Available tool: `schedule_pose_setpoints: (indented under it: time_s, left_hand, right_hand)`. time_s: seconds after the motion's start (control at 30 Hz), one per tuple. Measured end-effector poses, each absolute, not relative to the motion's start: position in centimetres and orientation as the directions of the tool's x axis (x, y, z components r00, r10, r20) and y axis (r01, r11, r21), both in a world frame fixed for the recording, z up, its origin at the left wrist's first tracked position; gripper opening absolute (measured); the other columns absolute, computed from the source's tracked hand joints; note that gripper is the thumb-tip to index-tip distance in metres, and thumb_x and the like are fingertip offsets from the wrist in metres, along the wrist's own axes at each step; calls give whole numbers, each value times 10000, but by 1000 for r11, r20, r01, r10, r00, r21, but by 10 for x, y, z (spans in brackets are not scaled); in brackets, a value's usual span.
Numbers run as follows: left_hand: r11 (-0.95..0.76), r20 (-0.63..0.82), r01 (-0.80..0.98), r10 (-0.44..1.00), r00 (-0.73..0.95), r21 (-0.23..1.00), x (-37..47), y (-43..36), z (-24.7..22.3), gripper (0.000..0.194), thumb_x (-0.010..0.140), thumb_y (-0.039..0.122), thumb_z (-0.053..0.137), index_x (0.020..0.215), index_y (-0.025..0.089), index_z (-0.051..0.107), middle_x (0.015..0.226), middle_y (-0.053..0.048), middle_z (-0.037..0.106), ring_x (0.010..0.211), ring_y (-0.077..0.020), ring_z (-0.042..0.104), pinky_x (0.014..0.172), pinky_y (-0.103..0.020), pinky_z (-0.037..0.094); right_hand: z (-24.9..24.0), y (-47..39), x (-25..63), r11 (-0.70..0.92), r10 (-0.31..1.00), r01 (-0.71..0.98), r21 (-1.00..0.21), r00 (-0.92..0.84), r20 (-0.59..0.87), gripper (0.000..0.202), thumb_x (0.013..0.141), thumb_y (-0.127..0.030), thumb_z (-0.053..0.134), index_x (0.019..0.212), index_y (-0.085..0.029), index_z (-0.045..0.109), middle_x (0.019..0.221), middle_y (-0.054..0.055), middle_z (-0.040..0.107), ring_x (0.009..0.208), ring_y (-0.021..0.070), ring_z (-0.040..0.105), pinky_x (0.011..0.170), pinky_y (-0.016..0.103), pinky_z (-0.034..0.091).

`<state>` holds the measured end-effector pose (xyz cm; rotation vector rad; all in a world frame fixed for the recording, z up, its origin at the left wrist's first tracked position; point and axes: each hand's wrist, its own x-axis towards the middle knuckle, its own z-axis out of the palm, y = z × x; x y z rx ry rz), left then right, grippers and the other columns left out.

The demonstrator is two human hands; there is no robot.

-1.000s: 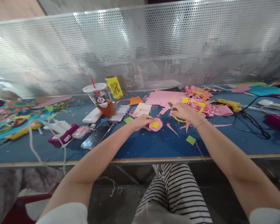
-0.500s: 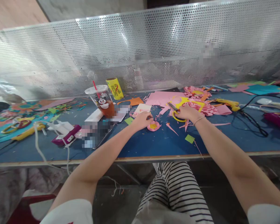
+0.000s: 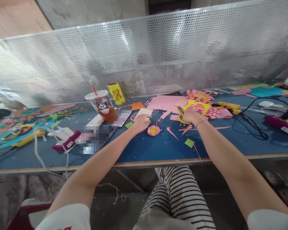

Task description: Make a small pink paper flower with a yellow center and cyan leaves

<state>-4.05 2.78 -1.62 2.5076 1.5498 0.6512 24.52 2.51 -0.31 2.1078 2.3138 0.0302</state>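
My right hand point(image 3: 191, 116) is closed round the yellow handles of a pair of scissors point(image 3: 181, 111), whose dark blades point up and left. My left hand point(image 3: 142, 124) rests at the lower edge of a cream sheet of paper point(image 3: 144, 112). Its fingers are curled together, and whatever they may hold is too small to make out. Just right of that hand a small pink paper flower with a yellow centre point(image 3: 154, 130) lies on the blue table. Beyond my right hand lie larger pink fringed paper flowers point(image 3: 214, 112) and yellow cut paper point(image 3: 194, 103).
A cup of brown drink point(image 3: 105, 110) with a red straw stands left, beside a yellow packet point(image 3: 116, 93). Purple power strips point(image 3: 66, 140) and glue guns with cables lie at both sides. Pink sheets point(image 3: 163, 102) and scraps spread before a perforated metal screen point(image 3: 124, 57).
My left hand has moved left, away from the small pink flower, which now shows whole. My right hand still holds the scissors. The view has shifted slightly.
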Motion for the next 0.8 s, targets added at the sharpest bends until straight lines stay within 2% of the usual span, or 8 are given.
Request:
schedule_pose_setpoints:
  time_s: [0.1, 0.2, 0.33, 0.43, 0.57, 0.7, 0.8]
  left_hand:
    - [-439, 284, 852, 888, 363, 285, -41, 43, -19, 367, 780, 253, 460, 1119, 147, 554, 1208, -123, 554, 1161, -234, 472, 1015, -355, 317]
    - [-451, 278, 871, 877, 392, 196, -32, 65, -12, 392, 796, 233, 427, 1161, 130, 527, 1219, -133, 552, 1153, -226, 493, 994, -317, 346]
    - [-444, 229, 890, 882, 412, 108, -7, 100, 1, 412, 780, 188, 443, 1179, 120, 518, 1234, -133, 548, 1161, -218, 494, 982, -304, 360]
    - [-442, 194, 895, 885, 424, 62, 8, 124, 5, 391, 747, 169, 486, 1125, 110, 566, 1203, -148, 569, 1154, -234, 500, 974, -307, 362]
    - [-467, 125, 883, 879, 460, 39, 10, 142, 2, 334, 786, 321, 492, 1027, 137, 634, 1069, -116, 649, 1018, -214, 582, 881, -271, 423]
    - [-470, 135, 882, 876, 463, 22, 0, 146, -2, 465, 845, 495, 367, 1060, 169, 620, 1093, -102, 640, 1013, -206, 583, 855, -270, 428]
    - [-467, 169, 882, 866, 471, -67, -4, 143, -4, 450, 876, 452, 332, 1026, 152, 631, 1082, -134, 635, 1057, -241, 562, 891, -319, 406]
  right_hand:
    - [-1, 29, 250, 41, 999, 994, 104, -38, -29, 495, 835, -341, 350, 1025, 18, 633, 1024, 278, 619, 1009, 354, 569, 968, 491, 283]
    - [0, 33, 255, 15, 999, 990, 142, -7, -53, 514, 820, -356, 379, 1024, 43, 630, 1041, 286, 611, 1021, 363, 558, 966, 472, 288]
    - [2, 35, 261, -31, 996, 990, 138, 42, -74, 524, 812, -382, 395, 1042, 28, 627, 1048, 256, 620, 1063, 349, 537, 956, 433, 310]
    - [7, 36, 266, -44, 995, 992, 119, 55, -89, 506, 822, -384, 387, 1069, -14, 628, 1077, 222, 624, 1071, 315, 543, 977, 402, 297]
    - [12, 37, 272, -56, 994, 997, 53, 61, -92, 597, 877, -460, 232, 1215, -88, 554, 1188, 182, 583, 1099, 301, 538, 934, 389, 350]
    - [14, 40, 274, -112, 989, 993, -38, 108, -102, 693, 867, -549, 180, 1235, -85, 539, 1219, 197, 558, 1142, 340, 503, 939, 438, 342]
    - [14, 42, 273, -124, 986, 992, -38, 119, -120, 684, 872, -536, 194, 1213, -68, 557, 1204, 208, 565, 1147, 337, 501, 953, 450, 328]
